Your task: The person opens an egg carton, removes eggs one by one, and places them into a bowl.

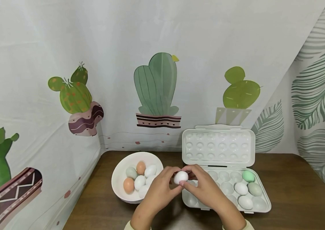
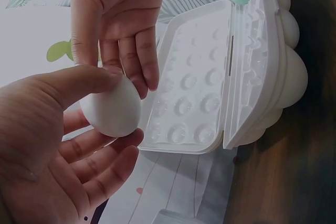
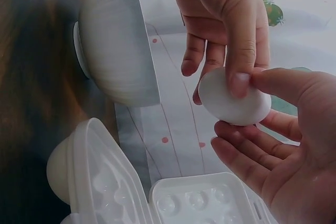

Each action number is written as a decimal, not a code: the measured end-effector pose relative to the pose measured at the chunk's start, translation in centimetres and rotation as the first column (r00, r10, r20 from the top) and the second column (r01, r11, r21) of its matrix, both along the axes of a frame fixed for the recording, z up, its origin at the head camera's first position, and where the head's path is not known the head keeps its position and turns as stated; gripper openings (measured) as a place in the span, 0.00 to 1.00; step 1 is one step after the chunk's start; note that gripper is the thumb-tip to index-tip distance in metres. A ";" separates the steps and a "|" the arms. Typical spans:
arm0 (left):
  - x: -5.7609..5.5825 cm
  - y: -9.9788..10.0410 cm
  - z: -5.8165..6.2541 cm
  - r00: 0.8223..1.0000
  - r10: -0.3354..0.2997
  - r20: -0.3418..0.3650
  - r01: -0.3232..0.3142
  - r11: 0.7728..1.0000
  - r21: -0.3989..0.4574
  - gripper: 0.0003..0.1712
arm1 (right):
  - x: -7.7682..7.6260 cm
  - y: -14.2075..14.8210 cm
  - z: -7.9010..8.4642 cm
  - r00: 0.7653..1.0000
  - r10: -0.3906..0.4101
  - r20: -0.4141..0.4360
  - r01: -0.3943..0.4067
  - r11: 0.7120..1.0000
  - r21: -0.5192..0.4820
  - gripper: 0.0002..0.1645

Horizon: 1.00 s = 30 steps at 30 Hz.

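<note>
A white egg (image 1: 181, 177) is held in the air between both hands, over the gap between bowl and carton. My left hand (image 1: 160, 189) pinches it from the left, thumb on one side and fingertips on the other, as the left wrist view shows on the egg (image 2: 113, 107). From the other side my right hand (image 1: 205, 187) grips the same egg (image 3: 233, 100) with thumb and fingertips. Behind the left hand stands a white bowl (image 1: 117, 179) with brown, white and pale greenish eggs. Partly under the right hand lies an egg carton (image 1: 263, 204), lid (image 1: 218, 147) raised.
At the carton's right end sit a mint-green egg (image 1: 248, 176), a grey-green egg (image 1: 255, 189) and two white eggs (image 1: 245, 202). The brown wooden table (image 1: 294, 191) meets a cactus-printed cloth (image 1: 116, 95) behind and at the left.
</note>
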<state>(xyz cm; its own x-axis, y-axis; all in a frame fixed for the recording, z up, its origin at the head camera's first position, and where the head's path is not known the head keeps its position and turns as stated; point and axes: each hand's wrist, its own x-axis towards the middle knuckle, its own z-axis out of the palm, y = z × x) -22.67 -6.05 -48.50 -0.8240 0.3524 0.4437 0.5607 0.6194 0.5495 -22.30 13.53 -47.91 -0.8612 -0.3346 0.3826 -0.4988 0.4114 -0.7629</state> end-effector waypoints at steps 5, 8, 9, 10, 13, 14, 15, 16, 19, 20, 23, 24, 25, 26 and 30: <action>0.1 0.0 0.1 1.000 0.005 0.022 -0.004 1.000 -0.011 0.22 | 0.0 0.0 -0.1 1.000 0.002 0.007 -0.002 1.000 0.003 0.20; 0.1 0.0 0.2 1.000 0.006 0.030 -0.005 1.000 -0.018 0.22 | 0.0 0.0 -0.1 1.000 -0.002 0.004 0.002 1.000 0.015 0.19; 0.2 0.0 0.2 0.999 0.007 0.031 -0.007 1.000 -0.020 0.22 | 0.0 0.0 -0.1 1.000 -0.003 0.002 0.003 1.000 0.021 0.19; 0.2 0.0 0.2 0.999 0.010 0.035 -0.009 1.000 -0.022 0.22 | 0.0 0.0 -0.1 1.000 -0.003 -0.002 0.003 1.000 0.027 0.19; 0.2 -0.1 0.2 0.999 0.018 0.035 -0.017 0.999 -0.030 0.22 | 0.0 0.0 -0.1 1.000 -0.002 -0.015 0.003 0.999 0.044 0.19; 0.1 -0.1 0.2 0.999 0.022 0.033 -0.021 0.999 -0.032 0.22 | 0.0 0.0 0.0 1.000 -0.001 -0.018 0.001 0.999 0.048 0.19; 0.1 -0.2 0.3 0.999 0.025 0.035 -0.023 0.999 -0.035 0.22 | 0.0 0.0 0.0 1.000 -0.002 -0.019 0.003 0.999 0.052 0.19; 0.2 -0.2 0.3 0.999 0.028 0.035 -0.026 0.999 -0.038 0.22 | 0.0 0.0 0.0 1.000 -0.006 -0.021 0.007 0.998 0.057 0.18; 0.2 -0.4 0.4 0.999 0.038 0.040 -0.036 0.999 -0.040 0.23 | 0.1 0.0 0.1 1.000 -0.025 -0.014 0.026 0.997 0.072 0.19; 0.2 -0.5 0.5 0.998 0.040 0.044 -0.039 0.998 -0.040 0.23 | 0.1 0.0 0.1 0.999 -0.033 -0.013 0.034 0.996 0.077 0.19; 0.0 -1.0 0.6 0.998 0.049 0.049 -0.047 0.998 -0.040 0.24 | 0.1 0.1 0.0 0.999 -0.052 -0.015 0.053 0.995 0.087 0.19; 0.0 -1.1 0.6 0.997 0.052 0.053 -0.050 0.998 -0.040 0.24 | 0.1 0.1 0.0 0.998 -0.056 -0.015 0.057 0.994 0.089 0.19; -0.1 -1.3 0.6 0.997 0.057 0.057 -0.054 0.998 -0.043 0.24 | 0.0 0.2 0.0 0.998 -0.059 -0.016 0.060 0.994 0.090 0.19; -0.2 -1.5 0.6 0.996 0.061 0.059 -0.059 0.997 -0.046 0.24 | 0.0 0.2 0.0 0.998 -0.061 -0.015 0.062 0.994 0.091 0.20; -0.4 -2.1 0.7 0.993 0.080 0.092 -0.075 0.996 -0.056 0.23 | 0.0 0.3 0.1 0.998 -0.066 0.007 0.065 0.993 0.096 0.20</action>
<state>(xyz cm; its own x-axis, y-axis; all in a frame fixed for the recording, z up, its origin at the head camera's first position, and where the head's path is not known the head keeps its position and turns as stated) -23.07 -8.18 -47.81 -0.8868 0.3062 0.3460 0.4574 0.6881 0.5633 -22.32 13.78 -47.76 -0.8863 -0.3116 0.3428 -0.4606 0.5141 -0.7236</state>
